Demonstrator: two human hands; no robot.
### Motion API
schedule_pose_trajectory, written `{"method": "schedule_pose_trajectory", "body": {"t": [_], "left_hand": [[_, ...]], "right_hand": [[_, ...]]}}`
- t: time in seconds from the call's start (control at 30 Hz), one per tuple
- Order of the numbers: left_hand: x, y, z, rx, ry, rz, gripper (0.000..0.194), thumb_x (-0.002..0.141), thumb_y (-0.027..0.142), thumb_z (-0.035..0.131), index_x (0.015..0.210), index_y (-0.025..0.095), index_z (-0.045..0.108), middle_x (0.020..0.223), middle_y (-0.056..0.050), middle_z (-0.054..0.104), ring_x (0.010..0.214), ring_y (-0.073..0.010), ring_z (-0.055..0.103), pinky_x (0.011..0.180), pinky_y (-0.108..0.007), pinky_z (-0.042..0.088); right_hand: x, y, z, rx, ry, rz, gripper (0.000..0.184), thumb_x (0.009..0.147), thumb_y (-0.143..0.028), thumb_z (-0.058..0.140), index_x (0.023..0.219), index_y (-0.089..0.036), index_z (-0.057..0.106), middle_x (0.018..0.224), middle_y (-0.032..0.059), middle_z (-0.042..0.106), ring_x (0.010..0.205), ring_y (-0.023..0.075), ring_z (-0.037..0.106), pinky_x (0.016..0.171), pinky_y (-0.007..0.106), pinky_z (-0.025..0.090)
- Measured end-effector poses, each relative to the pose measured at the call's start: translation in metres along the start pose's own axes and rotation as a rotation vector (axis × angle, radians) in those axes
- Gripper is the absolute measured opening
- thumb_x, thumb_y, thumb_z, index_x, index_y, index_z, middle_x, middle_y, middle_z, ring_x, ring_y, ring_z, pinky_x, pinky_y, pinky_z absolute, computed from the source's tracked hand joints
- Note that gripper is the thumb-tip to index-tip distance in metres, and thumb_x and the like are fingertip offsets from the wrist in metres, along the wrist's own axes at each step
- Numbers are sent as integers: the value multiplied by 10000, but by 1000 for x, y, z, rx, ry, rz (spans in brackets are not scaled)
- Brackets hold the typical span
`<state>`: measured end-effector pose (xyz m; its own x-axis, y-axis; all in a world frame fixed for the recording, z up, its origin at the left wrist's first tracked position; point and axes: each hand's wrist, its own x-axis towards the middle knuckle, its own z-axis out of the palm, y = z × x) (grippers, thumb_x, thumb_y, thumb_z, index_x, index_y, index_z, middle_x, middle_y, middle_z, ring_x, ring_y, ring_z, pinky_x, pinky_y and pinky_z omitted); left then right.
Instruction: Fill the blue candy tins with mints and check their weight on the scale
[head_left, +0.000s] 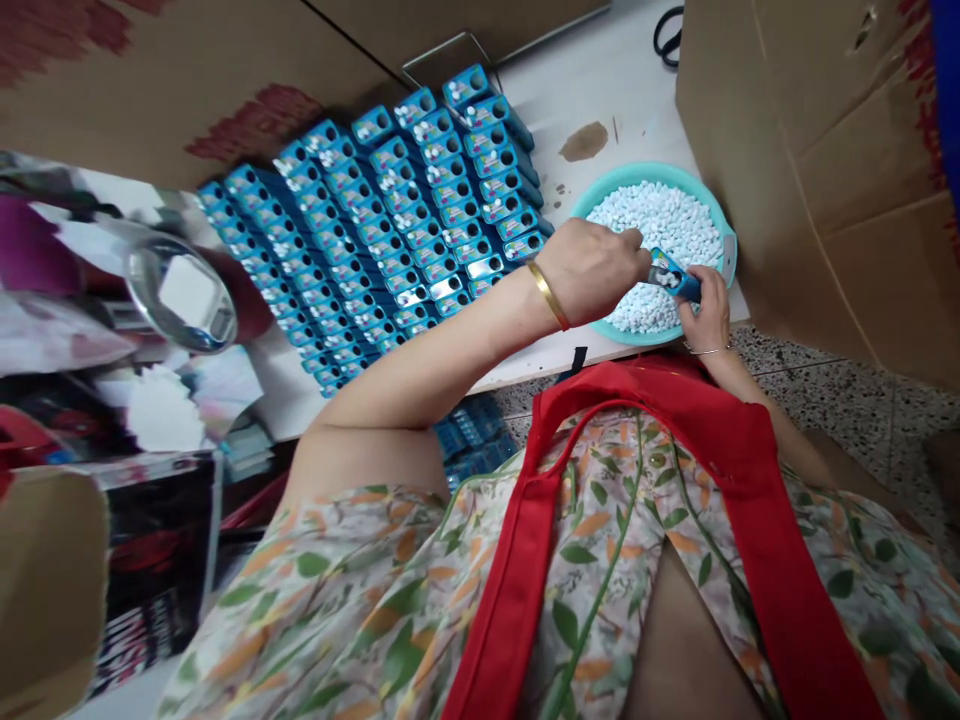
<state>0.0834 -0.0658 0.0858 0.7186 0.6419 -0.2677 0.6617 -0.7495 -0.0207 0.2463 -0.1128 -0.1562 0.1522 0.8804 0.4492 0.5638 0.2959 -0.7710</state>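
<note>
My left hand (596,265), with a gold bangle at the wrist, is closed over a turquoise basin (637,178). It grips a small greyish scoop (661,274) that carries a few white pellets; most of its handle is hidden by my fingers. Opposite it, my right hand (709,305) holds a small blue box (681,284) tilted above the basin, its top end against the scoop. White pellets (652,210) fill the basin. Left of the basin stand several rows of like blue boxes (409,215), most with a round hole in the top and pellets lying on some.
Cardboard cartons (817,170) border the white table (577,90) at right and back. Black-handled scissors (669,38) lie at the far edge. A round metal pan (180,290) and paper pieces (161,410) sit at left. More blue boxes (476,440) are below the table's edge.
</note>
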Motion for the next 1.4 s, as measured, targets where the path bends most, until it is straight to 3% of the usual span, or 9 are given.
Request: {"method": "schedule_pose_trajectory", "body": {"t": [0.17, 0.27, 0.37, 0.53, 0.67, 0.77, 0.87, 1.13, 1.4], "left_hand": [[-11, -29, 22, 0, 114, -73, 253, 978, 284, 431, 1108, 206, 634, 1031, -98, 640, 976, -251, 636, 812, -395, 470], [-13, -70, 65, 30, 132, -198, 238, 954, 291, 479, 1140, 214, 606, 1099, -119, 646, 980, -257, 627, 782, -378, 470], [-1, -93, 121, 30, -10, -302, 239, 943, 225, 449, 1119, 176, 604, 1135, -157, 649, 985, -276, 630, 763, -372, 465], [55, -70, 192, -214, -19, -282, 333, 981, 263, 391, 1266, 172, 538, 1307, -152, 598, 1111, -264, 605, 860, -356, 463], [83, -55, 214, -371, 61, -251, 398, 965, 269, 404, 1331, 138, 490, 1368, -147, 569, 1191, -255, 571, 986, -363, 439], [75, -62, 211, -437, 85, -232, 409, 956, 300, 417, 1321, 134, 495, 1346, -143, 587, 1205, -235, 559, 1035, -357, 421], [52, -73, 192, -482, 89, -187, 415, 939, 351, 436, 1277, 129, 527, 1266, -149, 626, 1117, -223, 592, 988, -345, 451], [5, -75, 110, -413, 150, -5, 399, 939, 408, 448, 1200, 136, 577, 1128, -142, 663, 1009, -223, 624, 899, -337, 486], [8, -52, 43, -142, -7, 112, 321, 946, 344, 459, 1183, 187, 610, 1145, -109, 666, 999, -233, 649, 810, -331, 482]], "right_hand": [[-1, 0, -4, 19, 15, -27, 392, 853, -233, 500, 1242, -187, 508, 1215, 134, 597, 1192, 278, 559, 1061, 526, 460], [-4, 2, -12, 22, 39, -2, 369, 890, -273, 508, 1251, -196, 510, 1210, 127, 597, 1176, 274, 574, 1041, 516, 474], [-8, 5, -22, 31, 96, 28, 374, 917, -334, 550, 1263, -198, 509, 1206, 125, 596, 1162, 275, 582, 1015, 505, 490], [-17, 9, -35, 9, 146, 82, 405, 913, -396, 611, 1248, -186, 524, 1180, 122, 613, 1118, 268, 606, 973, 485, 511], [-25, 10, -37, 9, 141, 156, 436, 901, -453, 622, 1223, -173, 530, 1154, 124, 620, 1079, 259, 617, 953, 475, 519], [-28, 12, -36, -1, 154, 201, 479, 888, -495, 629, 1223, -169, 526, 1143, 125, 620, 1062, 257, 620, 957, 476, 514], [-28, 15, -34, 0, 167, 194, 488, 886, -503, 629, 1226, -168, 526, 1139, 128, 620, 1058, 261, 622, 953, 478, 517], [-13, 18, -22, -26, 121, 111, 396, 903, -385, 576, 1228, -164, 526, 1171, 150, 604, 1111, 284, 591, 990, 510, 498], [-1, 6, -9, -18, 17, 9, 446, 803, -177, 495, 1247, -188, 524, 1220, 132, 592, 1193, 281, 551, 1077, 512, 449]]}}
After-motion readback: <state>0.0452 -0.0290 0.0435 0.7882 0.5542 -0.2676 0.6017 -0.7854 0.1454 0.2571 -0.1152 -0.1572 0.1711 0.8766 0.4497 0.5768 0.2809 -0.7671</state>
